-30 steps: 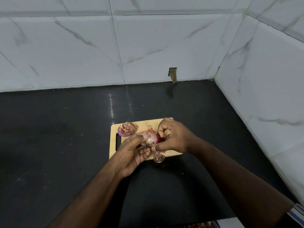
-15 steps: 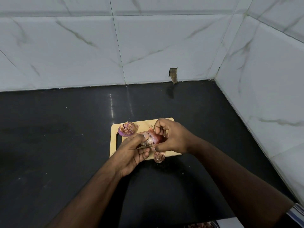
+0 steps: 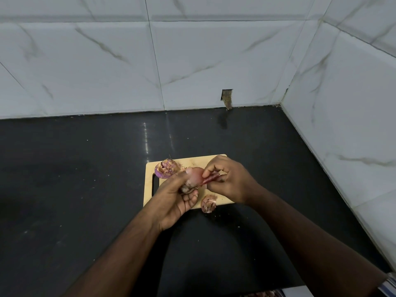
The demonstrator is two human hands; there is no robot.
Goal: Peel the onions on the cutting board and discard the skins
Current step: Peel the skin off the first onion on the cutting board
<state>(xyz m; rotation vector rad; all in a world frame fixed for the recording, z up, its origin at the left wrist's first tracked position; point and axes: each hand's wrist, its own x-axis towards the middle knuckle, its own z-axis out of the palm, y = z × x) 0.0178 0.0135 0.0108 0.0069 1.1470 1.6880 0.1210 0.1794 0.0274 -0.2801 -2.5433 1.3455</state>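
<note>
Peeling is under way, not finished. Over the middle of the cutting board point(image 3: 214, 160), the left hand point(image 3: 171, 200) has its grip clenched around an onion point(image 3: 196, 175), while the right hand point(image 3: 230, 181) pinches a strip of reddish skin point(image 3: 211, 178) drawn off its side. A second onion point(image 3: 167, 168) sits at the board's far left corner, apparently still in its papery skin. A third onion point(image 3: 208, 203) overhangs the board's near edge onto the worktop point(image 3: 85, 189). No skins look discarded yet.

Black counter point(image 3: 85, 189): cutting board point(image 3: 150, 189), onion point(image 3: 208, 203) overhanging board edge.
</note>
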